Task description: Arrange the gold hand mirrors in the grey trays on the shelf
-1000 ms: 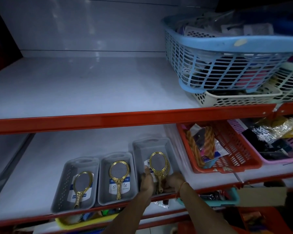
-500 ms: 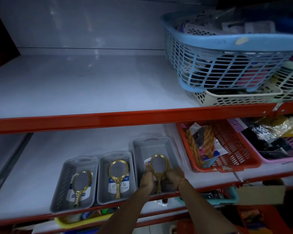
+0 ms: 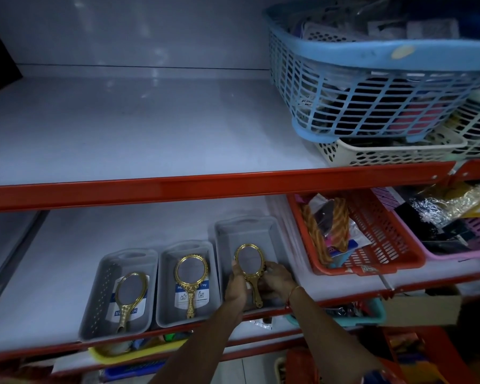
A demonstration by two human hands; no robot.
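Observation:
Three grey trays stand side by side on the lower shelf. The left tray [image 3: 100, 295] holds a gold hand mirror [image 3: 130, 295] lying flat. In the middle tray [image 3: 165, 289] lies a second gold mirror [image 3: 191, 275]. Over the right tray [image 3: 250, 231] both hands hold a third gold mirror [image 3: 249, 261]: my left hand [image 3: 237, 284] grips its left edge and my right hand [image 3: 276, 278] holds the handle side. The handle's tip points toward the tray's front wall.
An orange basket [image 3: 385, 245] of goods sits right of the trays, then a pink basket [image 3: 477, 239]. On the upper shelf stand a blue basket [image 3: 372, 87] stacked on a cream basket [image 3: 394, 153]. Orange shelf lips [image 3: 178, 189] run across. A yellow bin [image 3: 117, 356] sits below.
The third mirror has shifted slightly within the right tray, and both hands moved a little farther in along it. The other two mirrors lie as before.

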